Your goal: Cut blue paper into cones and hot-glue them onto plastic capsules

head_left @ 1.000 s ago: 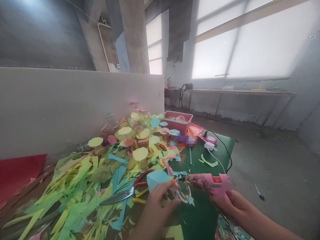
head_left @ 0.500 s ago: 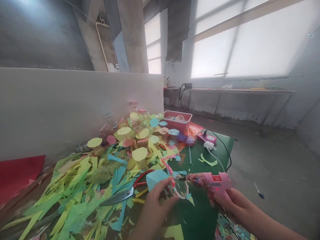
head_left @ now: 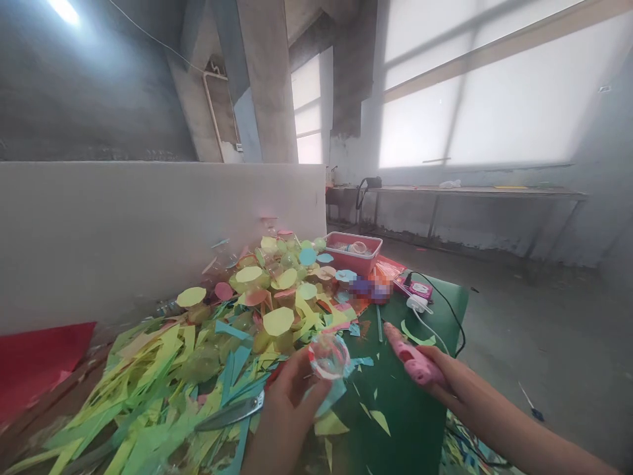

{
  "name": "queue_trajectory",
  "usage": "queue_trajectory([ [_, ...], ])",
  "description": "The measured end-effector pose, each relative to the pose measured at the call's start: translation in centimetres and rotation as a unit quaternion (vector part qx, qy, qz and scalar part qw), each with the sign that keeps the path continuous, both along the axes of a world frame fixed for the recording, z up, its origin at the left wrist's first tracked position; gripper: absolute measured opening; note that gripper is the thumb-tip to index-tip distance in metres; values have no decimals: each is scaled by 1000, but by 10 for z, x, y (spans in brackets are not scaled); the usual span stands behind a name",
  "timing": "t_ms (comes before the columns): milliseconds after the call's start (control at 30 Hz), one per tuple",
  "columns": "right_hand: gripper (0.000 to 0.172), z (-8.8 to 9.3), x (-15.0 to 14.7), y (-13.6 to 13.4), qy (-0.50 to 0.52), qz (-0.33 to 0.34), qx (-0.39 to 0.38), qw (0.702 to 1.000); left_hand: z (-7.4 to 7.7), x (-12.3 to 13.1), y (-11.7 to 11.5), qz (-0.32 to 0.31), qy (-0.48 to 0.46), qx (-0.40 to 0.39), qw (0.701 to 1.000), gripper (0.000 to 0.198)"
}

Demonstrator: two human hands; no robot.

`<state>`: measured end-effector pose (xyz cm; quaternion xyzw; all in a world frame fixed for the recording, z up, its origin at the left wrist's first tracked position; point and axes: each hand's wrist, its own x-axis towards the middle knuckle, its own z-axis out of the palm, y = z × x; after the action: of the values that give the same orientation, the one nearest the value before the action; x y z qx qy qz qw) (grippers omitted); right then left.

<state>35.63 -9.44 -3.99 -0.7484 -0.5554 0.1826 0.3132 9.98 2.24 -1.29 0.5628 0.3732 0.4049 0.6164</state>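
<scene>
Paper scraps littering green table

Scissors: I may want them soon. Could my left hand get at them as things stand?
Probably not at once: the left hand holds a clear plastic ball. The scissors lie uncovered beside it.

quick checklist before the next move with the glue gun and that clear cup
1. Left hand grips the clear cup: ok, lifted off the table.
2. Right hand holds the pink glue gun: ok.
3. Nozzle apart from the cup: ok, a gap shows.
4. Glue at the nozzle: cannot tell.
5. Black cord free of snags: cannot tell, it runs off the green mat.
6. Scissors away from the fingers: not ok, beside the left hand.
</scene>
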Motion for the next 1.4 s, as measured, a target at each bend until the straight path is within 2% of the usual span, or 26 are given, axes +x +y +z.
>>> queue_trajectory([
  [100,32,-11,-3,10,-164,36,28,985,21,-8,8,47,10,18,999,58],
  [167,26,-21,-5,18,-280,66,65,956,30,-14,15,79,26,29,996,62],
  [300,23,-37,-8,26,-476,71,107,870,37,-28,31,127,38,50,990,60],
  [400,26,-30,-19,27,-524,78,104,842,41,-34,37,136,18,78,987,54],
  [467,26,-15,-36,30,-495,133,124,849,45,-35,37,123,8,96,988,49],
  [500,29,-5,-47,33,-462,158,135,862,48,-35,37,121,6,102,987,48],
  [600,58,19,-83,48,-360,239,119,894,53,-36,35,131,1,117,984,46],
  [667,72,24,-101,60,-295,315,81,898,53,-38,36,140,-4,123,982,44],
  [767,83,18,-114,75,-212,362,43,907,51,-40,39,146,-7,131,980,44],
  [900,75,12,-116,79,-174,363,-19,915,47,-41,42,157,-10,136,978,46],
  [1033,60,24,-117,73,-189,352,-24,916,43,-40,43,165,2,131,978,47],
  [1133,52,26,-118,72,-220,345,12,912,40,-41,47,162,2,133,978,49],
  [1233,42,12,-116,76,-243,338,88,905,36,-43,53,143,12,127,981,51],
  [1333,39,-3,-114,81,-249,294,152,910,32,-45,57,139,15,107,984,52],
  [1400,39,-5,-113,86,-231,253,167,925,31,-45,57,142,12,101,985,51],
])
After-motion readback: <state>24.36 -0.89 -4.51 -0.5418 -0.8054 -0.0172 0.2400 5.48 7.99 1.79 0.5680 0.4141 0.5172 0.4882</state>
